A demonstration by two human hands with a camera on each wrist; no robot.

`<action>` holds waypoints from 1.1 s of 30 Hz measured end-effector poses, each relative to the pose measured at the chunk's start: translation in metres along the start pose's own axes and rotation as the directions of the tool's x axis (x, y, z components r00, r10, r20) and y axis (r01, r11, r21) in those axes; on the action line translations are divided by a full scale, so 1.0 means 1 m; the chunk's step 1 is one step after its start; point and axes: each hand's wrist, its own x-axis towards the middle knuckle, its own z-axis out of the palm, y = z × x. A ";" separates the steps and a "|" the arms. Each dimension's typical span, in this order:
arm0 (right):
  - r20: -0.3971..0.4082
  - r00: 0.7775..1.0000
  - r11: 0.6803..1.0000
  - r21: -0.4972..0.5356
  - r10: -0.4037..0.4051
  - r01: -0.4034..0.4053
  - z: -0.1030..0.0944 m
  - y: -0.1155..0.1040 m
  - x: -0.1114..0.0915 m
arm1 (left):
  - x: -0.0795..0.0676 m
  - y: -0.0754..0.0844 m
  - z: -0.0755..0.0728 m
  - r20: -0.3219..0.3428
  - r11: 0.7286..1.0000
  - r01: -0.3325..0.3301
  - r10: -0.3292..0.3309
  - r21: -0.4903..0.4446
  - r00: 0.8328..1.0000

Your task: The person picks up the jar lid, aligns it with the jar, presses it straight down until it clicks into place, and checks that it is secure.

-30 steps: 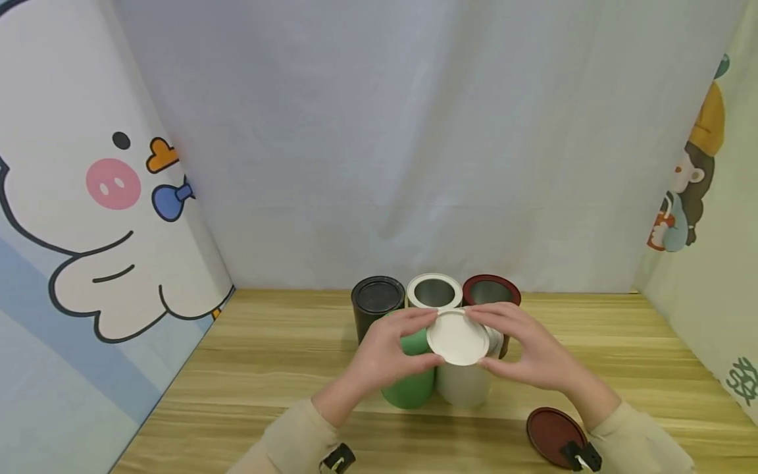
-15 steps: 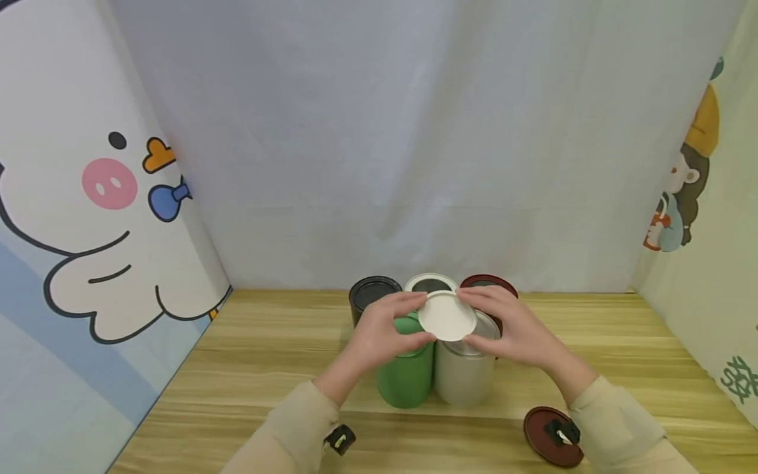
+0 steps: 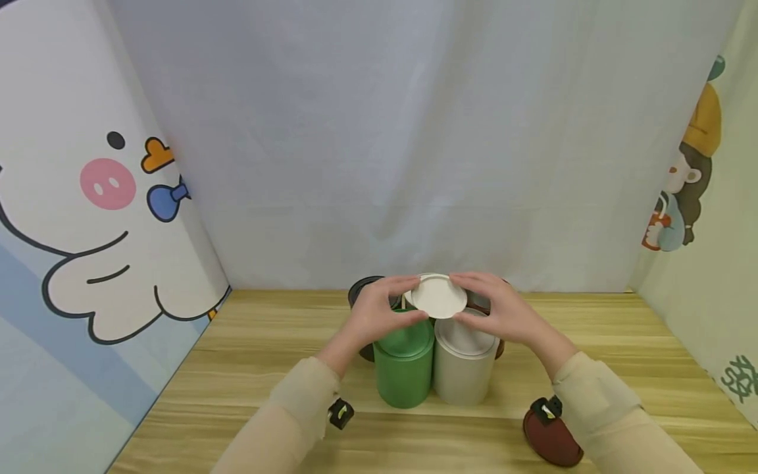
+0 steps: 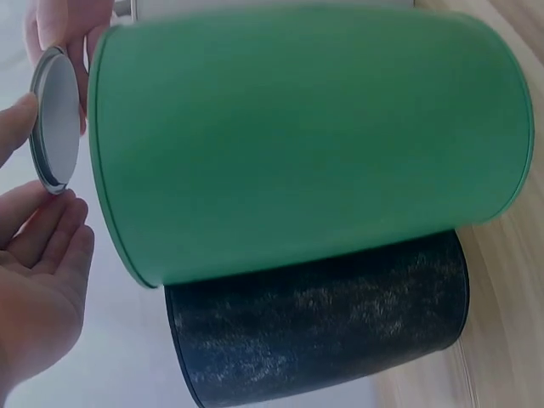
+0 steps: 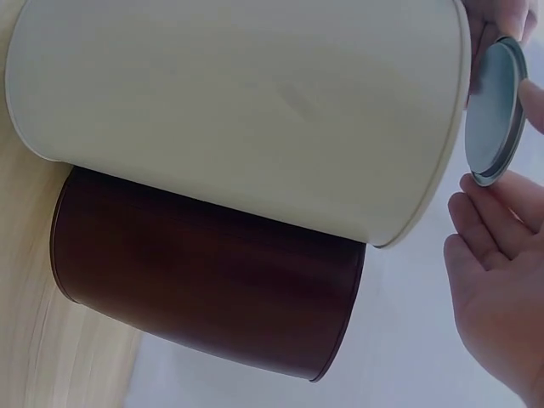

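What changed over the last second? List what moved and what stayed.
Both hands, left hand and right hand, carried the white lid away from the person, from above the front cream can to above the back row. Both still hold its rim. The green can, cream can and dark red lid on the table stayed put.

A staged recording booth: white curtain (image 3: 414, 131), cartoon panels (image 3: 89, 217), wooden tabletop (image 3: 249, 368).

white lid (image 3: 439, 296), green tin (image 3: 404, 361), black tin (image 4: 323, 323), maroon tin (image 5: 204, 289)
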 end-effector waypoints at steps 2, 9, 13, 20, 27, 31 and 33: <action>0.005 1.000 1.000 0.009 0.023 -0.023 0.000 0.001 0.004 | 0.004 -0.003 -0.001 0.009 1.000 0.013 -0.013 -0.010 1.000; 0.010 0.999 0.999 -0.004 0.044 -0.044 -0.002 0.004 0.016 | 0.016 -0.013 -0.004 0.027 0.996 0.065 -0.064 -0.059 0.998; 0.015 0.997 0.997 -0.021 0.074 -0.073 -0.002 0.006 0.020 | 0.020 -0.016 -0.004 0.036 0.994 0.095 -0.093 -0.060 0.995; 0.036 0.991 0.990 -0.048 0.131 -0.130 -0.001 0.008 0.024 | 0.025 -0.022 -0.001 0.037 0.994 0.107 -0.105 -0.038 0.994; 0.075 0.986 0.988 -0.052 0.148 -0.144 0.006 0.015 0.026 | 0.026 -0.031 0.002 0.043 0.995 0.098 -0.097 -0.032 0.994; 0.097 0.978 0.982 -0.049 0.186 -0.182 0.008 0.020 0.027 | 0.028 -0.034 0.003 0.053 0.994 0.111 -0.110 -0.014 0.993; 0.106 0.973 0.979 -0.052 0.204 -0.199 0.008 0.021 0.027 | 0.030 -0.035 0.004 0.060 0.993 0.116 -0.115 -0.010 0.992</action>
